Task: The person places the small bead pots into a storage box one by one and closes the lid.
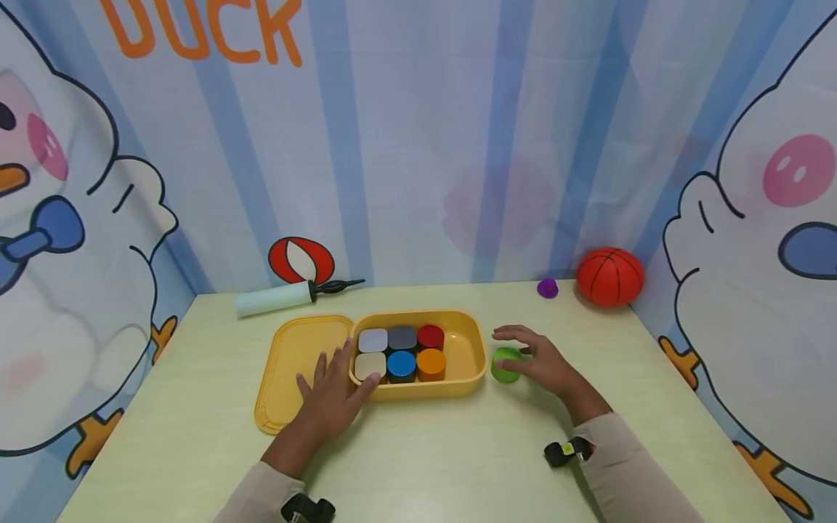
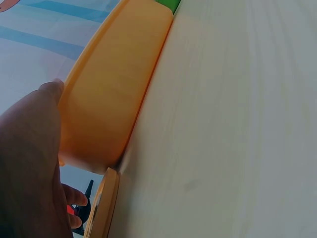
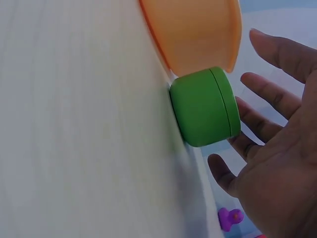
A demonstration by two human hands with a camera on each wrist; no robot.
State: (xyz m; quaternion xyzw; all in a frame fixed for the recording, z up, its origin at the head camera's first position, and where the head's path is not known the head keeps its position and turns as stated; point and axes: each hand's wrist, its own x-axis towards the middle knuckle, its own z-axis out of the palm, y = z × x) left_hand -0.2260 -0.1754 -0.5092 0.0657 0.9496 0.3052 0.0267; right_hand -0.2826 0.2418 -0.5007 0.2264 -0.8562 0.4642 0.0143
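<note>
A yellow box (image 1: 466,349) sits mid-table with several small lidded pots inside: white, grey, red, cream, blue (image 1: 402,363) and orange (image 1: 431,362). My left hand (image 1: 332,399) lies across its left end with spread fingers, thumb at the near-left corner of the rim; the fingers reach over the yellow lid (image 1: 277,385). Just right of the box stands a green round pot (image 3: 200,108) on the table. Around and above it hovers my right hand (image 1: 548,367), fingers loosely spread; in the right wrist view they do not grip the pot.
At the back left lies a pale hand pump (image 1: 275,298) with a black nozzle. A purple toy (image 1: 548,288) and a red basketball (image 1: 609,277) are at the back right. Printed curtains rise behind the table and at both sides.
</note>
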